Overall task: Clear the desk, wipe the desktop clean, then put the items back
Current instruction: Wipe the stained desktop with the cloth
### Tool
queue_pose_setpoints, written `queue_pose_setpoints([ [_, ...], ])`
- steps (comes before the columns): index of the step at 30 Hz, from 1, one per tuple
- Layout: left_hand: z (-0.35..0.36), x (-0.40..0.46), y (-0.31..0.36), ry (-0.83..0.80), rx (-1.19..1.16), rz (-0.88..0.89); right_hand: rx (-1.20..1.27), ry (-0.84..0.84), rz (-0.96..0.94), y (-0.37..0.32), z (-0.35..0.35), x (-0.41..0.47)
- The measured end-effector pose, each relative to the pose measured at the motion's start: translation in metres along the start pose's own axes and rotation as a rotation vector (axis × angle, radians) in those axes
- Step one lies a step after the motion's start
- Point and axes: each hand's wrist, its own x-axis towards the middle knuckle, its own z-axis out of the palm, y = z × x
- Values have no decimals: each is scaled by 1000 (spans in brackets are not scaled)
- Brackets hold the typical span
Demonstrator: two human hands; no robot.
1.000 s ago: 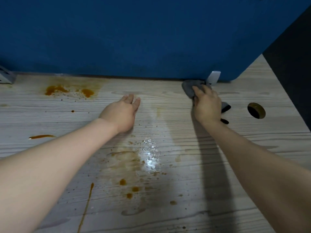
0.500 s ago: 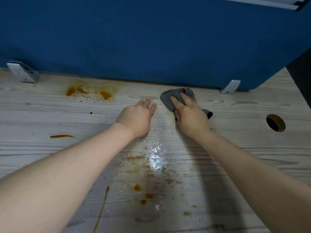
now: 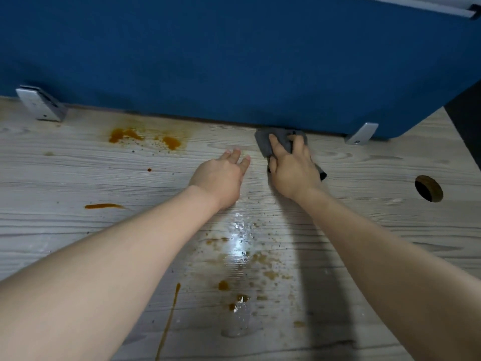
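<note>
The pale wood-grain desktop (image 3: 377, 230) carries brown spills: a splotch at the back (image 3: 125, 135), a short smear at the left (image 3: 104, 206), a thin streak near the front (image 3: 169, 321) and spots around a shiny wet patch (image 3: 242, 243). My right hand (image 3: 294, 170) presses a grey cloth (image 3: 263, 142) flat against the desk, right at the foot of the blue partition, with its fingers stretched out over the cloth. Just left of it, my left hand (image 3: 221, 175) lies palm down on the wood with straight fingers and holds nothing.
A blue fabric partition (image 3: 234, 61) closes off the back of the desk, held by metal brackets at the left (image 3: 39, 105) and right (image 3: 361, 134). A round cable hole (image 3: 428, 188) sits in the desktop at the right. The desk's right edge borders dark floor.
My right hand has slid the cloth leftward from the right bracket, then pushed it back up against the partition. The left hand has stayed flat on the desk.
</note>
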Motion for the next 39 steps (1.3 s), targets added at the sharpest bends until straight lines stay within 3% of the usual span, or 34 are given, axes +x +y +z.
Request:
queue_pose_setpoints([
  [5, 3, 1, -2, 0, 8, 6, -32, -17, 30, 33, 0, 0],
  [9, 4, 2, 1, -23, 4, 1, -47, -8, 239, 88, -20, -6],
  [12, 7, 3, 4, -26, 18, 0, -34, 7, 285, 66, -14, -9],
  [16, 5, 3, 5, -44, 37, -9, -1, -49, 24, 16, 6, -41],
  [19, 2, 3, 4, -58, 35, -8, 8, -124, -69, 32, 2, -50],
  [23, 2, 3, 3, -40, 29, 7, 9, -60, 197, 69, -4, -26],
  [26, 4, 3, 0, -24, 19, 10, 6, -31, 315, 59, -2, -16],
  [28, 3, 2, -1, -10, 9, 9, 9, -41, 275, 38, 2, -22],
  [31, -3, -2, -2, -15, -58, 6, 12, -105, 39, 9, 9, -44],
  [35, -7, -7, -12, -50, -271, -16, -15, -247, -156, 29, -2, -54],
  [39, -3, -18, -13, 8, -330, -74, 33, -192, 114, 47, -9, -35],
])
